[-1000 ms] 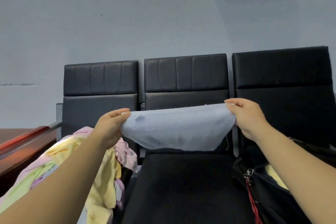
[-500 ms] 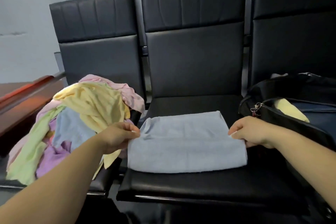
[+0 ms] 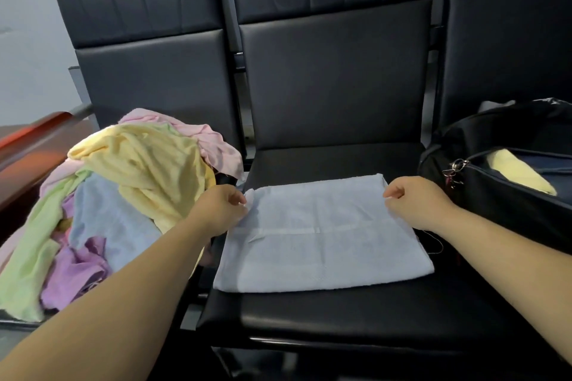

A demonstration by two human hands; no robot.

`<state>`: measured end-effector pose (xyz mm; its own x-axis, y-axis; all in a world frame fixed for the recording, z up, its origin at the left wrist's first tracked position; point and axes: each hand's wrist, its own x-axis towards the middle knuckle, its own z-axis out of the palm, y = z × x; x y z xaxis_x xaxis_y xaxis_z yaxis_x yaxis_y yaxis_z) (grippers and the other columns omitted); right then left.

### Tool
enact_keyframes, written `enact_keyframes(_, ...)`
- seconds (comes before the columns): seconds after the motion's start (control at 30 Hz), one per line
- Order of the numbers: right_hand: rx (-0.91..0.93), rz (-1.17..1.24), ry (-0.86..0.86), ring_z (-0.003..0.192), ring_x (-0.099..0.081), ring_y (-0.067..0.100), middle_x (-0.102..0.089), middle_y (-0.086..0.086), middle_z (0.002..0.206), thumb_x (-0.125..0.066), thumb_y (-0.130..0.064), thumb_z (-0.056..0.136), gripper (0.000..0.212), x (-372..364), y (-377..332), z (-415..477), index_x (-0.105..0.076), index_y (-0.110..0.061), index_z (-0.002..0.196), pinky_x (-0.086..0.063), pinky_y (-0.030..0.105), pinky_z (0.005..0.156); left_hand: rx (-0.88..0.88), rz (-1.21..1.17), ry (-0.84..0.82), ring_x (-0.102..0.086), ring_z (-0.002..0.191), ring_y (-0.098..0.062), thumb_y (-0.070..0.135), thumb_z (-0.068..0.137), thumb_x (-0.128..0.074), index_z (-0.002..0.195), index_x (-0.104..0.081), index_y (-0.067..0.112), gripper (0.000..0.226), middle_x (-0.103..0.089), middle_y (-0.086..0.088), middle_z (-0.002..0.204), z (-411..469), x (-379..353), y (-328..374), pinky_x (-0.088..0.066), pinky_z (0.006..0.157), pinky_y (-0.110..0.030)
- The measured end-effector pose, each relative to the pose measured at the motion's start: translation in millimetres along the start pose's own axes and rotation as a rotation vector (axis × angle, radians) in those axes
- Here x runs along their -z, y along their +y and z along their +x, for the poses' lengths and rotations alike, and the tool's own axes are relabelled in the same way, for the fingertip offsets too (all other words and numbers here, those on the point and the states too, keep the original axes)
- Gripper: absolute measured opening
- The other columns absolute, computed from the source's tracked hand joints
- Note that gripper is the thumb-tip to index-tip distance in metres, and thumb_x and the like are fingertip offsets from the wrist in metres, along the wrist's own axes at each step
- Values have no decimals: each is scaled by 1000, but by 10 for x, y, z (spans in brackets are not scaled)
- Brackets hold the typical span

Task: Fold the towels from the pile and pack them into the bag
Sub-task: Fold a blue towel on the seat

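Note:
A light blue towel lies folded in half and flat on the middle black seat. My left hand pinches its far left corner, which is slightly raised. At the right edge, just below the far right corner, my right hand pinches the cloth with curled fingers. The pile of towels, yellow, pink, green, purple and blue, is heaped on the left seat. On the right seat stands an open black bag with a folded yellow towel inside.
Three black padded chairs stand in a row against a grey wall, their backrests upright behind the seats. A reddish wooden surface lies at the far left. A keyring with a red strap hangs on the bag's zip.
The towel was held up stretched between both hands, then lowered onto the middle seat. It now lies flat, and both hands have shifted toward its far corners. My view has tilted down.

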<state>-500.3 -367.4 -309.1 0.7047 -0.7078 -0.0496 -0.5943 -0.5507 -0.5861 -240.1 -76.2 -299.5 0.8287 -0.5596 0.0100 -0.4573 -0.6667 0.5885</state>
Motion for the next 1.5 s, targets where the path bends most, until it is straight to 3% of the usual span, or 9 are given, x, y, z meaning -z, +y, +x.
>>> enact_keyframes(0.17,172,30,-13,134,-47,19,-56,-6,131,-64,-25,95,24,-369,-302,61,-69,-26,119,-36,24,104,-128,136,29,-58,76,-8,25,92,-64,98,-66,31,9,-62,13,90,201,-189,160,-46,63,-26)
enact_keyframes(0.4,183,-411,-251,157,0,27,-6,-3,171,-28,-67,101,68,-639,-341,68,-18,-36,161,-6,42,126,-44,192,23,-60,90,-21,25,93,-64,95,-68,26,4,-64,8,86,512,-294,-78,-47,80,-33)
enact_keyframes(0.57,180,-434,-275,158,8,25,4,-4,172,-23,-71,99,71,-666,-306,91,-10,-39,161,-2,43,128,104,-192,-61,-61,75,-16,14,89,-76,83,-73,10,8,-69,1,79,633,-211,-217,-49,72,-27)
enact_keyframes(0.7,178,-446,-257,158,8,24,5,-5,172,-22,-72,98,72,-697,-285,109,-9,-40,161,-2,43,128,278,-594,-64,-62,76,-26,5,87,-71,75,-72,18,18,-69,-8,80,753,-156,-273,-52,77,-39)
enact_keyframes(0.87,172,-458,-256,158,8,24,5,-6,172,-21,-72,98,72,-699,-285,95,-9,-40,161,-2,43,128,414,-777,68,-51,59,-23,3,93,-59,82,-67,16,19,-59,-7,68,854,-218,-308,-42,52,-27)
enact_keyframes(1.03,169,-459,-258,158,7,23,4,-7,172,-21,-72,98,72,-707,-295,104,-8,-41,161,-2,44,128,121,-154,213,-60,85,-20,12,91,-59,93,-68,23,15,-69,2,92,774,-260,-223,-46,76,-30)
enact_keyframes(1.23,145,-420,-290,158,7,22,3,-7,172,-28,-71,98,72,-671,-333,71,-13,-40,161,-2,42,128,-239,306,-113,-48,128,-29,49,100,-50,138,-55,27,44,-49,-4,140,356,-593,251,-41,107,-42)
enact_keyframes(1.4,98,-23,12,131,-49,20,-54,-11,134,-61,-38,94,37,-430,-268,321,-63,-31,130,-44,34,101,-251,571,-305,-6,154,-28,69,99,-25,159,-13,41,67,-9,-1,169,169,-851,333,-9,124,-48)
enact_keyframes(1.5,-57,-20,115,124,-52,26,-52,1,134,-63,-35,93,45,-269,-8,550,-59,-24,137,-46,35,99,-243,606,-359,5,156,-26,72,98,-18,160,-1,43,71,4,2,170,197,-857,305,-3,125,-49)
